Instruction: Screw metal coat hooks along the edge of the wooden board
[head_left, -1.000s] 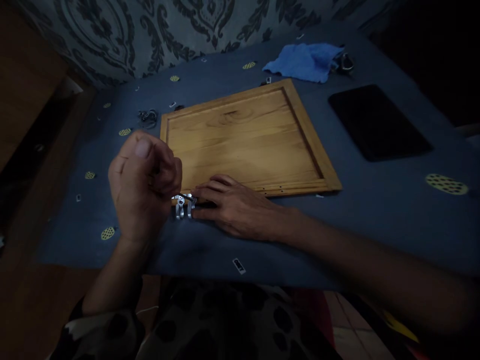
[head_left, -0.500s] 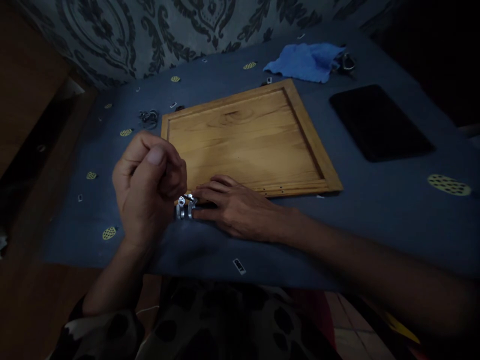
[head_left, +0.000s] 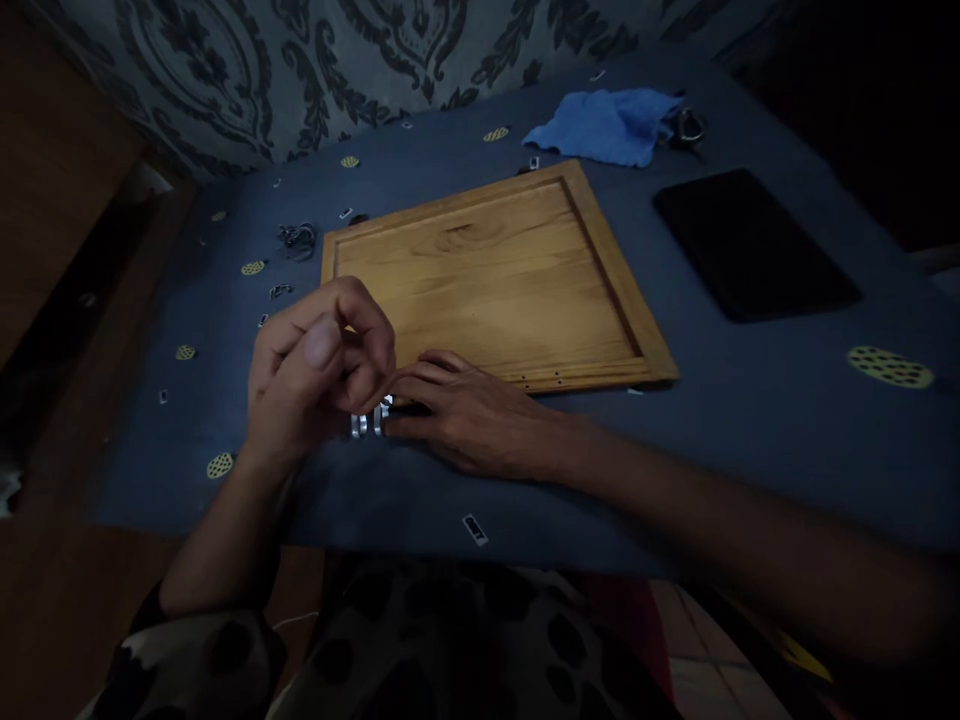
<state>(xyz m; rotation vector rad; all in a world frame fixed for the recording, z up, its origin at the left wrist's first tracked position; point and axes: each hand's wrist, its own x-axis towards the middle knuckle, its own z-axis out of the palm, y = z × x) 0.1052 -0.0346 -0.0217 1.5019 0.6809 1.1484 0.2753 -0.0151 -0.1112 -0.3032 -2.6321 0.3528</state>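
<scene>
A wooden panel (head_left: 480, 280) with a raised frame lies on the blue patterned tablecloth (head_left: 600, 480). At its near left edge sits a shiny metal hinge (head_left: 379, 418), partly covered by both hands. My right hand (head_left: 480, 415) lies palm down across this edge, its fingertips pressed against the panel and the hinge. Directly above the hinge, my left hand (head_left: 319, 355) is closed, thumb bent over curled fingers. Whatever the left fingers pinch is hidden.
Left of the panel lie a tangle of metal pieces (head_left: 298, 240) and a small metal piece (head_left: 280, 291). A blue cloth (head_left: 604, 125) rests at the back, beside a dark metallic object (head_left: 688, 128). At right lies a flat black tablet-like object (head_left: 754, 245). A patterned wall (head_left: 390, 50) stands behind.
My left hand has moved right, covering more of the hinge, and its grip has turned slightly. A small metal piece behind it is uncovered. My right hand stays on the panel edge.
</scene>
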